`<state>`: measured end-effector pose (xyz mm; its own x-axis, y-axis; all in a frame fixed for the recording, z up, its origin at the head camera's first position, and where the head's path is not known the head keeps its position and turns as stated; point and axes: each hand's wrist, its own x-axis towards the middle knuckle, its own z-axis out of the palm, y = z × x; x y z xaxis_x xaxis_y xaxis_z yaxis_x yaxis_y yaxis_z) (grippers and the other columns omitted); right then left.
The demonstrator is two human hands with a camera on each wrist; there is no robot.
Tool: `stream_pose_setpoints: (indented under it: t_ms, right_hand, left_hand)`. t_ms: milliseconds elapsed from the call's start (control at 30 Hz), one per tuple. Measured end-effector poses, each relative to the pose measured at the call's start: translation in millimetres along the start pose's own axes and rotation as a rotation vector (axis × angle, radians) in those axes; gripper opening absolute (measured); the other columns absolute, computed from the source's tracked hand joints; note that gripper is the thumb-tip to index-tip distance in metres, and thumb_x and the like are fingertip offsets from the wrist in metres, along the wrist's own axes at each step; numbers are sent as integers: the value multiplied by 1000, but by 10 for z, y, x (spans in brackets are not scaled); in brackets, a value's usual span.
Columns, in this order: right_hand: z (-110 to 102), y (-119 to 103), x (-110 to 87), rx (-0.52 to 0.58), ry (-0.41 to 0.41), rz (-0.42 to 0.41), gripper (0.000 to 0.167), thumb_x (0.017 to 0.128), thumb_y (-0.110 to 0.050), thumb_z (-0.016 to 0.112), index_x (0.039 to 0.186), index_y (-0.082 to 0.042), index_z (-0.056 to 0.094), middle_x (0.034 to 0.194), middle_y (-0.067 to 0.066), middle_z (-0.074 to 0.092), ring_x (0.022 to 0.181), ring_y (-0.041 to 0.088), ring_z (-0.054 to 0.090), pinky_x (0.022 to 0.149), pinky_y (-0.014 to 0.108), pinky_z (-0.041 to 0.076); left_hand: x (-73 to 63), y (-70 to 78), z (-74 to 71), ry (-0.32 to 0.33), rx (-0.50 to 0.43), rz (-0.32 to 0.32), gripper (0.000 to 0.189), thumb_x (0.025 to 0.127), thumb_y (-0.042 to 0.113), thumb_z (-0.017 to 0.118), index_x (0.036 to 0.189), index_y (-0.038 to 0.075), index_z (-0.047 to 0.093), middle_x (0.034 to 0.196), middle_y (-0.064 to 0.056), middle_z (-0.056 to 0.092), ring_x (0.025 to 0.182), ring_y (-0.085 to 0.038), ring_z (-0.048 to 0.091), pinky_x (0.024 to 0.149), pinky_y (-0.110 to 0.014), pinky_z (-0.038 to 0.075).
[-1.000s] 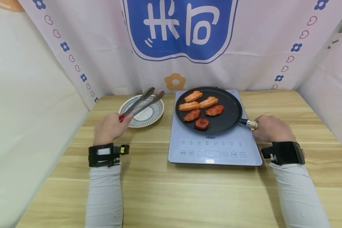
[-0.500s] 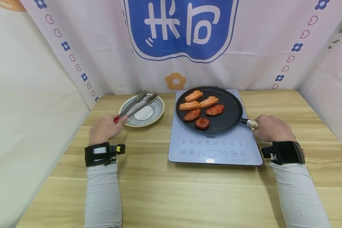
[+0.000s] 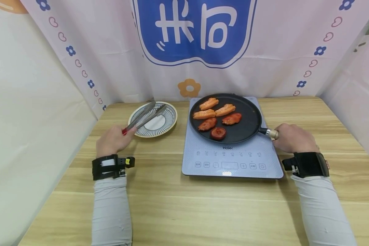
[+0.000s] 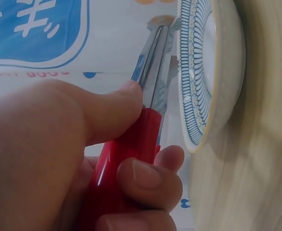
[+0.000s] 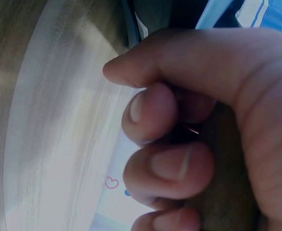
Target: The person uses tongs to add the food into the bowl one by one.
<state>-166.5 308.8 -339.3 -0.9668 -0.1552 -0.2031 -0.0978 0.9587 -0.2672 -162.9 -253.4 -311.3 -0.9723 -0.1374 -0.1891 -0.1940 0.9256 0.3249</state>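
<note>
My left hand [image 3: 113, 140] grips metal tongs [image 3: 150, 117] by their red handles [image 4: 133, 137], thumb on top and fingers curled beneath. The tongs' arms lie slightly apart over a pale plate [image 3: 155, 134] with a blue line pattern; whether they touch it is unclear. At right, my right hand [image 3: 295, 138] holds the wooden-ended handle [image 3: 273, 134] of a black frying pan [image 3: 247, 124]. Inside the pan lie several pieces: orange scored ones [image 3: 225, 109], reddish wing-like ones [image 3: 232, 119] and a round red one [image 3: 218, 133]. The right wrist view shows curled fingers [image 5: 177, 166] around the dark handle.
Under the pan is a light Haier induction cooker [image 3: 230, 171] with touch buttons along its front. A wooden table [image 3: 172, 212] carries everything. Behind hangs a printed white cloth [image 3: 110, 68], and pale cloth walls stand at both sides.
The left hand has shifted a little left, drawing the tongs back. Their tips have come down over the plate. The right hand, pan and food have stayed in place.
</note>
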Motion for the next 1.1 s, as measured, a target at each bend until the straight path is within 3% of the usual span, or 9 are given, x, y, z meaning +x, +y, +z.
stream_pose_setpoints:
  t_ms: [767,1100]
  right_hand:
    - [-3,-5,3,5,-7,5,24,91,-14,65,73,-16,49,68,2,47,65,23,51,56,36,36]
    - [-7,-6,-1,4,-11,7,24,91,-15,66,73,-15,51,68,2,47,65,23,50,56,36,36]
  left_hand:
    - [30,-10,106,-26,-34,-77,62,106,66,43,74,13,46,69,-2,46,62,-20,49,56,-35,39]
    - [67,-17,133,-126,-95,-86,63,106,67,40,86,10,57,72,-2,51,64,-20,50,58,-33,41]
